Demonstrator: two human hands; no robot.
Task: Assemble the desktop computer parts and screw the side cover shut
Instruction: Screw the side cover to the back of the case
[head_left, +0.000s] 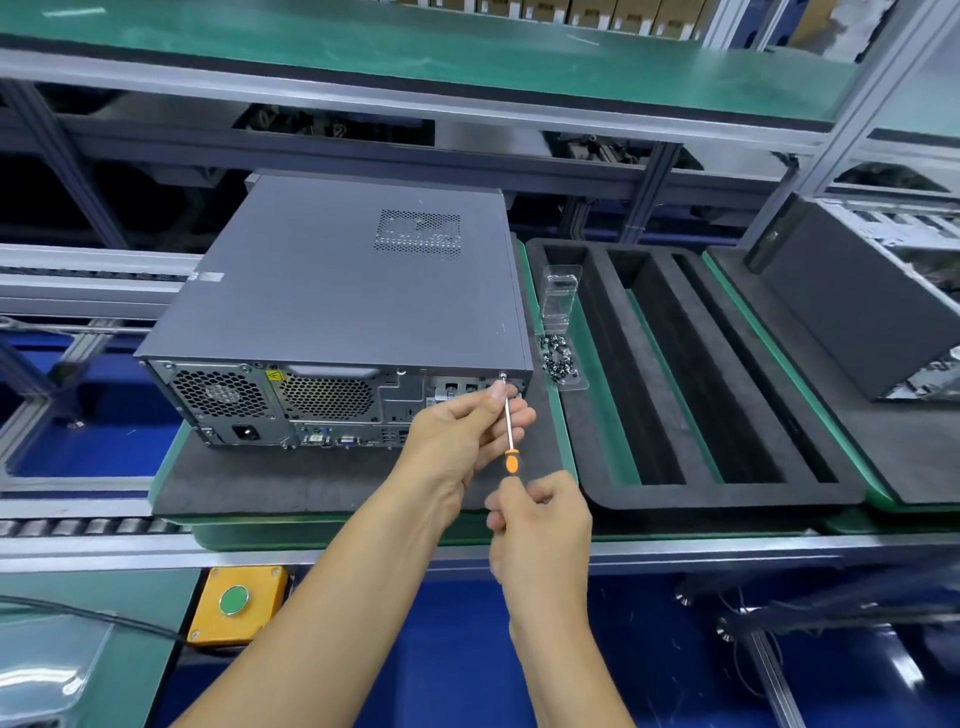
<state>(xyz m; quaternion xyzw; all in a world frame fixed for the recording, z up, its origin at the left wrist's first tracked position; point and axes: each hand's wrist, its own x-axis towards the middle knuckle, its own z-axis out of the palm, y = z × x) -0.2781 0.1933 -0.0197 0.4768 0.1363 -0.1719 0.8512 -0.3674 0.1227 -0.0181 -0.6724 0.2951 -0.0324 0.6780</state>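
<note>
A grey desktop computer case (332, 291) lies on its side on a black foam mat (291, 483), its rear panel facing me and the side cover on top. An orange-handled screwdriver (510, 441) points up at a screw (503, 374) at the rear panel's upper right corner. My right hand (540, 525) is closed around the handle. My left hand (467, 431) pinches the metal shaft just below the tip. A clear plastic tray of several loose screws (558, 358) sits just right of the case.
A black foam tray with long slots (597, 467) lies to the right, and another computer case (852, 312) stands beyond it. A yellow box with a green button (236, 603) sits at the near edge. Conveyor rollers (78, 527) run along the left.
</note>
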